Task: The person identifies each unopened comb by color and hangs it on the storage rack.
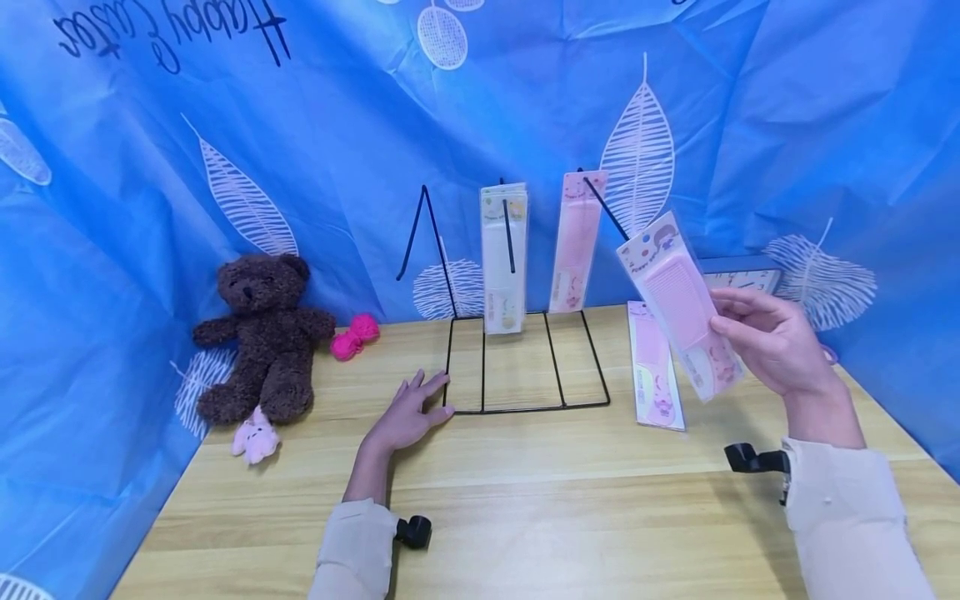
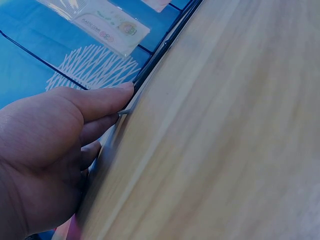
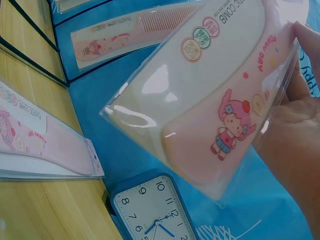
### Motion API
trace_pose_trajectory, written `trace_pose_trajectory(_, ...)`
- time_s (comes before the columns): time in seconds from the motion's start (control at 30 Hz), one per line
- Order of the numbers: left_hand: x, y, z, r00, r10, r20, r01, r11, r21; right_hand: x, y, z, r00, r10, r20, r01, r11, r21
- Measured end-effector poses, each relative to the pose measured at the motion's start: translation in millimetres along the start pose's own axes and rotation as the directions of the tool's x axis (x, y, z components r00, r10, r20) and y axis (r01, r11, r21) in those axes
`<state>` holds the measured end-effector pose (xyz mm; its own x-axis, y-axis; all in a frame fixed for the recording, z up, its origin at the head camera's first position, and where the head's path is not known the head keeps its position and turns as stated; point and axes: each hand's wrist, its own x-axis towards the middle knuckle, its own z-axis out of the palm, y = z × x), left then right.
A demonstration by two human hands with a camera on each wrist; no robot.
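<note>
My right hand (image 1: 772,342) pinches a pink plastic comb (image 1: 678,304) in a clear packet by its right edge, tilted above the table. In the right wrist view that packet shows a cartoon girl on the comb's handle. Below it on the table lies more packaged pink comb stock (image 1: 652,367). With fingers spread and fairly straight, my left hand (image 1: 405,417) rests at the front left corner of a black wire display rack (image 1: 525,410), fingertips touching the wire. Pale packaged combs (image 1: 504,267) hang on the rack's middle hook, and a pink packaged comb (image 1: 577,242) on its right one.
At the left sits a brown teddy bear (image 1: 266,333), with a small pink plush toy (image 1: 256,437) at its feet and a bright pink bow-like item (image 1: 356,337) beside it. A clock (image 3: 155,210) stands behind my right hand. Blue printed cloth (image 1: 337,167) backs the wooden table (image 1: 540,508).
</note>
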<state>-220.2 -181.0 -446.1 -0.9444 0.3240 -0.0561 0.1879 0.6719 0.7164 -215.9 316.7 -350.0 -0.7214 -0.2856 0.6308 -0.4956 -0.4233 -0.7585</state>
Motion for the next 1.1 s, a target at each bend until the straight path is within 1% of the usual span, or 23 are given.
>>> trace_pose_trajectory(0.1, 0.2, 0.5, -0.3, 1.0, -0.004, 0.004, 0.004, 1.0, -0.001, -1.7, 0.5, -1.9, 1.0, 0.0, 0.004, 0.0, 1.0, -0.014)
trace_pose_trajectory(0.33, 0.6, 0.3, -0.6, 1.0, -0.001, 0.005, 0.001, 1.0, -0.009, -5.3, -0.9, -3.1, 0.999, 0.018, -0.029, -0.021, 0.995, -0.094)
trace_pose_trajectory(0.53, 0.4, -1.4, -0.4, 1.0, 0.005, 0.003, -0.005, 1.0, -0.009, -4.6, 1.1, -5.3, 1.0, 0.014, 0.023, -0.013, 0.998, -0.068)
trace_pose_trajectory(0.6, 0.9, -1.9, -0.2, 1.0, 0.013, 0.001, -0.013, 1.0, -0.005, -4.5, 1.5, -4.9, 1.0, 0.018, 0.019, -0.016, 0.997, -0.078)
trace_pose_trajectory(0.7, 1.4, -2.0, -0.2, 1.0, 0.022, -0.001, -0.022, 1.0, -0.003, -4.4, 1.1, -2.7, 0.999, 0.034, -0.022, -0.036, 0.992, -0.121)
trace_pose_trajectory(0.8, 1.6, -1.5, -0.2, 1.0, 0.025, 0.0, -0.025, 1.0, -0.003, -3.1, 0.7, 1.6, 0.994, 0.057, -0.094, -0.074, 0.979, -0.193)
trace_pose_trajectory(0.9, 1.8, -1.2, -0.2, 1.0, 0.02, 0.002, -0.02, 1.0, -0.009, 0.1, 0.6, 7.0, 0.98, 0.062, -0.19, -0.118, 0.946, -0.301)
trace_pose_trajectory(1.0, 1.7, -1.2, -0.1, 1.0, 0.012, 0.001, -0.011, 1.0, -0.01, 4.1, 1.2, 12.0, 0.962, 0.065, -0.267, -0.165, 0.913, -0.373)
trace_pose_trajectory(1.1, 1.2, -1.5, 0.0, 1.0, 0.01, -0.001, -0.01, 1.0, -0.006, 7.6, 3.0, 16.2, 0.947, 0.091, -0.308, -0.217, 0.889, -0.403)
